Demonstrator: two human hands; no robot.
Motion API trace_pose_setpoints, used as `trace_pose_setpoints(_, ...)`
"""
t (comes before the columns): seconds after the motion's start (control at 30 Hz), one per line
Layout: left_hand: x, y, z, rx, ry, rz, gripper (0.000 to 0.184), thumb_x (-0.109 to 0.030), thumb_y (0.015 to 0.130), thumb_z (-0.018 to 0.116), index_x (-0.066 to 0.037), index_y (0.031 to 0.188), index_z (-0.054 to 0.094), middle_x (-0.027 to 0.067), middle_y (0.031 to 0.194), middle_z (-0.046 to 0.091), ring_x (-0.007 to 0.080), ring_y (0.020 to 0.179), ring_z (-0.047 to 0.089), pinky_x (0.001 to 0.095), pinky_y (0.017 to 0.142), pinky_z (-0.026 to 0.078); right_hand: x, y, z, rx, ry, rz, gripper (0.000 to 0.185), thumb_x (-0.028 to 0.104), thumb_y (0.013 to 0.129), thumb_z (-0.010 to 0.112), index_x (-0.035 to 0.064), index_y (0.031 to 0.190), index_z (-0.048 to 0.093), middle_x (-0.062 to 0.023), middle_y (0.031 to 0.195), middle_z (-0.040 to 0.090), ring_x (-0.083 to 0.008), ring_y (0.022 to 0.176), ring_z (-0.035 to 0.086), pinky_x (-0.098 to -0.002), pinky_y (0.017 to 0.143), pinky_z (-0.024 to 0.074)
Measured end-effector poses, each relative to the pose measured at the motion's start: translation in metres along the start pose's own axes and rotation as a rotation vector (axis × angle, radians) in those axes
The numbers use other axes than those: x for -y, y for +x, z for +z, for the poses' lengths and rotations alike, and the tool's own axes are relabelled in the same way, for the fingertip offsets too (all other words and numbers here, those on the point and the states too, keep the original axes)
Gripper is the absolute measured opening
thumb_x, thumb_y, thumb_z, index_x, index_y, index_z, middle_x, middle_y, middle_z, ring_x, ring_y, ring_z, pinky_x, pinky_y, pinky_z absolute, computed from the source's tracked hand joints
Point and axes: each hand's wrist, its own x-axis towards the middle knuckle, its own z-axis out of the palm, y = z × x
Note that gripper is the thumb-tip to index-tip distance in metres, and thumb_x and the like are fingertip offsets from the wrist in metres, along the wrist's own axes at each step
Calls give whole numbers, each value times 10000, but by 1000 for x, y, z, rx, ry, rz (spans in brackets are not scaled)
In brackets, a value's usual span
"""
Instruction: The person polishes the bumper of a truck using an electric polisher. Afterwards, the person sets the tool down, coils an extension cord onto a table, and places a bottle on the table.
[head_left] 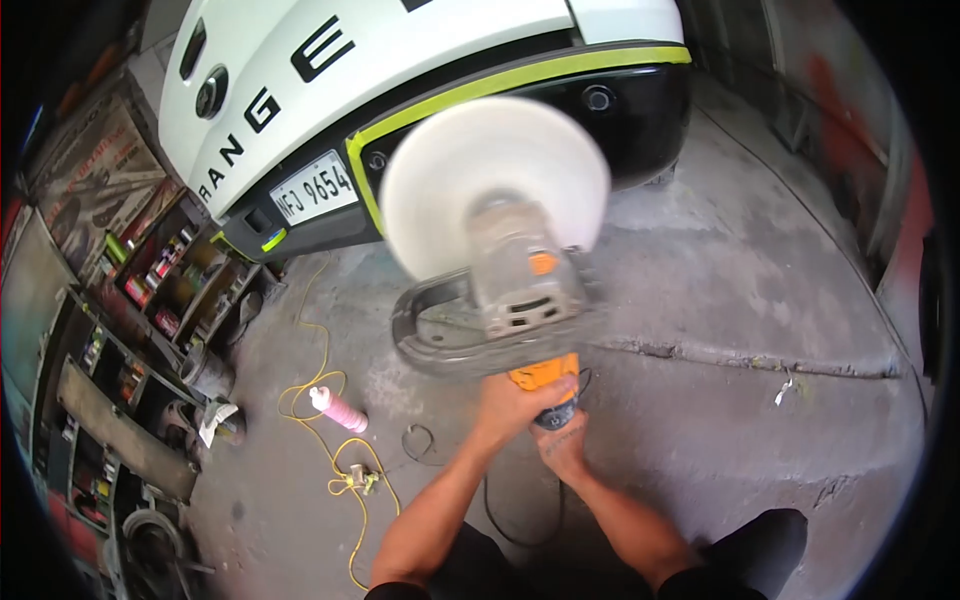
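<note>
Both my hands are wrapped around an orange and grey polisher [525, 270], held up in front of me. My left hand [508, 408] grips its orange body just behind the guard-like black loop handle [425, 325]. My right hand [562, 442] closes around the rear end of the tool, near its dark cap. A large round white pad [430, 180] on the polisher faces the black rear bumper [645, 115] of a white car [400, 45]. The pad looks blurred; whether it touches the bumper I cannot tell. Yellow-green masking tape [520, 78] borders the black panel.
On the concrete floor [720, 290] stands a pink bottle [340, 410] beside a looping yellow cord [325, 345]. A black cable [520, 543] curls near my legs. Shelves with cans [150, 290] and a bucket [208, 372] line the left side. A wall [890, 190] rises at the right.
</note>
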Motion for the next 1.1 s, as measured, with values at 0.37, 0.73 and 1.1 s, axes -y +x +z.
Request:
trace_pose_setpoints(0.37, -8, 2, -44, -315, -229, 172, 422, -130, 824, 798, 29, 1171, 620, 121, 1069, 706, 217, 968, 696, 353, 866, 566, 66, 16, 0, 154, -249, 5, 272, 158, 797, 720, 3, 1015, 668, -253, 869, 709, -472, 878, 680, -487, 734, 561)
trace_pose_setpoints(0.73, -64, -1, -12, 53, -11, 57, 470, -160, 773, 827, 32, 1159, 641, 97, 1022, 715, 195, 901, 697, 339, 810, 569, 42, -19, 15, 8, 156, 4, 104, 83, 804, 739, 0, 846, 693, -145, 744, 700, -294, 732, 740, -372, 633, 538)
trace_pose_setpoints(1.1, 19, 3, -44, -174, -46, 16, 445, -130, 805, 802, 17, 1189, 630, 89, 1064, 711, 205, 964, 688, 341, 861, 557, -14, 25, 14, 140, -194, -28, 197, 128, 745, 754, -14, 870, 698, -225, 752, 697, -401, 762, 725, -429, 681, 554)
